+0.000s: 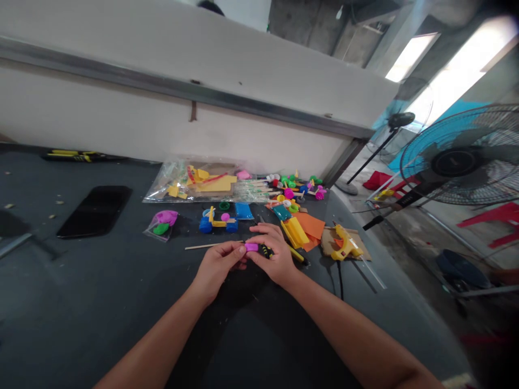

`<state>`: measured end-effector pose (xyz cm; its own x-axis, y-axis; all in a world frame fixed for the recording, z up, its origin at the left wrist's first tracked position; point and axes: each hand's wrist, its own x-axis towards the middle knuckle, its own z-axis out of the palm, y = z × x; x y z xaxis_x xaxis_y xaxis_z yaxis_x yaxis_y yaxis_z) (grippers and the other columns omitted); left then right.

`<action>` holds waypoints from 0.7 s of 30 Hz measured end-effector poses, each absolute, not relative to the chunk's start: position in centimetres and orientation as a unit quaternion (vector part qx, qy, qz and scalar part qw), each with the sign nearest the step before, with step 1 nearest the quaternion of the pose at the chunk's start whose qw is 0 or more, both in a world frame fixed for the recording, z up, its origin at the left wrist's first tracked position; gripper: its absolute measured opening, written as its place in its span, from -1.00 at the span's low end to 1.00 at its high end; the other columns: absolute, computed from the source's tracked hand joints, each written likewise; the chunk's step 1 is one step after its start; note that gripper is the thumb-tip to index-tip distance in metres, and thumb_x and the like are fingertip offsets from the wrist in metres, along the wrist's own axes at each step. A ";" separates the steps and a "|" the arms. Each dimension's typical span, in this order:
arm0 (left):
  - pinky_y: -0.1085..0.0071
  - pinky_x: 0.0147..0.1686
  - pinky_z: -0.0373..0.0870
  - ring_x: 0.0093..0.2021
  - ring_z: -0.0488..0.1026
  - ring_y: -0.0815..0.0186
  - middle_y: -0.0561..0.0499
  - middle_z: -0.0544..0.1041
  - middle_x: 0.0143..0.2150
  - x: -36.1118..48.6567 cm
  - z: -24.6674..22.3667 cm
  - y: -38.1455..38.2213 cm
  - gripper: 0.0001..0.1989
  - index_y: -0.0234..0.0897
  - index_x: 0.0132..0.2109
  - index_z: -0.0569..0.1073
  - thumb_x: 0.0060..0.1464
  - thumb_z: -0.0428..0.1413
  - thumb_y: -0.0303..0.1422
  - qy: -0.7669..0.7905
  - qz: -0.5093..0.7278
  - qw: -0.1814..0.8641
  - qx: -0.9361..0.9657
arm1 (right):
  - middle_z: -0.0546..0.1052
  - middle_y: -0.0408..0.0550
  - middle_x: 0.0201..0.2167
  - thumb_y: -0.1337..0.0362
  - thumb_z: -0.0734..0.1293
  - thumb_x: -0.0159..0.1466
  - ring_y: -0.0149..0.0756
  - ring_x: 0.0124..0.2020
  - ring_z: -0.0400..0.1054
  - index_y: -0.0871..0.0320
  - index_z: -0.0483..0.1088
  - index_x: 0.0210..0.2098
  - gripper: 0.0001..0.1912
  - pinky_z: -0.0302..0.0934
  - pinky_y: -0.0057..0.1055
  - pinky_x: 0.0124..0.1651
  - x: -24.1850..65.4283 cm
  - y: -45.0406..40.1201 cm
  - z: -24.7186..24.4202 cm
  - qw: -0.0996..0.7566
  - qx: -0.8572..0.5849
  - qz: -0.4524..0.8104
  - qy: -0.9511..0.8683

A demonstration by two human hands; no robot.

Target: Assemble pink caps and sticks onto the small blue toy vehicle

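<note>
My left hand [217, 267] and my right hand [271, 254] meet above a dark tabletop [101, 302]. Between their fingertips is a small magenta piece [251, 247], fitted on a thin wooden stick [211, 245] that runs out to the left past my left hand. My left fingers pinch the stick by that piece, and my right fingers press the piece from the other side. Under my right palm lies a black-and-yellow handled tool [266, 250], partly hidden. A yellow pencil-like stick [297, 253] lies just right of that hand.
A yellow glue gun [346, 244] rests on cardboard at right. Orange paper, a blue-wheeled toy car [218, 223], a plastic bag of yellow parts [194, 182], coloured parts and a black phone [95, 212] cover the table. A wall stands behind; standing fans and red chairs are right.
</note>
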<state>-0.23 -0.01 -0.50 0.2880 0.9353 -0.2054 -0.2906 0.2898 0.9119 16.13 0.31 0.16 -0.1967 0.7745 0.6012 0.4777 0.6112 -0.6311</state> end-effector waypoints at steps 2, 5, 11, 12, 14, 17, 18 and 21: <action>0.49 -0.38 0.35 -0.44 0.36 0.44 0.04 0.47 -0.44 -0.2 -0.5 0.0 -0.78 -0.32 -0.37 0.53 -0.11 0.24 -0.23 0.402 0.443 0.692 0.403 | 0.48 -0.07 -0.11 0.29 0.40 0.11 -0.19 0.05 0.24 0.03 0.48 -0.27 -0.83 0.11 -0.15 0.15 16.1 0.3 0.1 0.481 -0.412 0.155 -0.758; 0.47 -0.38 0.37 -0.43 0.37 0.41 0.03 0.47 -0.45 -0.2 -0.5 0.0 -0.77 -0.32 -0.38 0.53 -0.10 0.23 -0.22 0.403 0.447 0.690 0.403 | 0.48 -0.08 -0.10 0.27 0.38 0.13 -0.19 0.06 0.24 0.01 0.47 -0.26 -0.84 0.11 -0.13 0.15 16.1 0.2 0.1 0.475 -0.422 0.163 -0.755; 0.46 -0.38 0.37 -0.44 0.36 0.41 0.04 0.48 -0.46 -0.1 -0.2 -0.1 -0.76 -0.31 -0.37 0.53 -0.15 0.25 -0.22 0.417 0.447 0.675 0.413 | 0.49 -0.08 -0.12 0.27 0.37 0.14 -0.19 0.04 0.26 0.01 0.47 -0.26 -0.85 0.11 -0.11 0.15 16.0 0.2 0.2 0.481 -0.418 0.183 -0.748; 0.46 -0.38 0.37 -0.45 0.36 0.41 0.04 0.47 -0.47 -0.1 -0.2 -0.1 -0.76 -0.31 -0.38 0.53 -0.15 0.25 -0.21 0.420 0.448 0.670 0.417 | 0.49 -0.08 -0.12 0.27 0.37 0.14 -0.19 0.04 0.26 0.01 0.47 -0.26 -0.85 0.11 -0.12 0.14 16.0 0.2 0.2 0.482 -0.415 0.186 -0.749; 0.46 -0.39 0.37 -0.46 0.36 0.41 0.04 0.47 -0.47 -0.1 -0.2 -0.1 -0.75 -0.31 -0.39 0.52 -0.15 0.24 -0.20 0.424 0.448 0.665 0.421 | 0.49 -0.09 -0.12 0.28 0.37 0.14 -0.19 0.05 0.26 0.00 0.47 -0.26 -0.84 0.11 -0.12 0.14 16.0 0.2 0.2 0.483 -0.415 0.190 -0.748; 0.44 -0.37 0.39 -0.45 0.37 0.40 0.03 0.48 -0.45 -0.1 -0.4 -0.1 -0.75 -0.30 -0.39 0.52 -0.12 0.23 -0.18 0.417 0.447 0.679 0.408 | 0.48 -0.08 -0.10 0.26 0.37 0.14 -0.18 0.05 0.26 -0.01 0.47 -0.26 -0.85 0.10 -0.10 0.15 16.0 0.2 0.2 0.483 -0.420 0.190 -0.744; 0.43 -0.37 0.39 -0.44 0.38 0.40 0.03 0.48 -0.45 -0.1 -0.5 0.0 -0.75 -0.30 -0.39 0.52 -0.11 0.22 -0.18 0.412 0.446 0.687 0.399 | 0.48 -0.08 -0.10 0.26 0.37 0.14 -0.18 0.05 0.27 -0.01 0.47 -0.26 -0.85 0.09 -0.10 0.15 16.0 0.2 0.2 0.483 -0.421 0.190 -0.744; 0.44 -0.37 0.41 -0.44 0.38 0.41 0.04 0.46 -0.45 -0.1 -0.7 0.0 -0.77 -0.30 -0.39 0.51 -0.08 0.21 -0.19 0.398 0.442 0.706 0.384 | 0.48 -0.08 -0.10 0.25 0.38 0.14 -0.18 0.05 0.26 -0.01 0.48 -0.25 -0.84 0.10 -0.11 0.15 16.0 0.2 0.3 0.478 -0.418 0.191 -0.748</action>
<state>-0.12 0.00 -0.70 0.2928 0.9298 -0.2228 -0.3183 0.3145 0.8943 15.99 0.17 0.27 -0.1925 0.8084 0.5562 0.4433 0.5773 -0.6857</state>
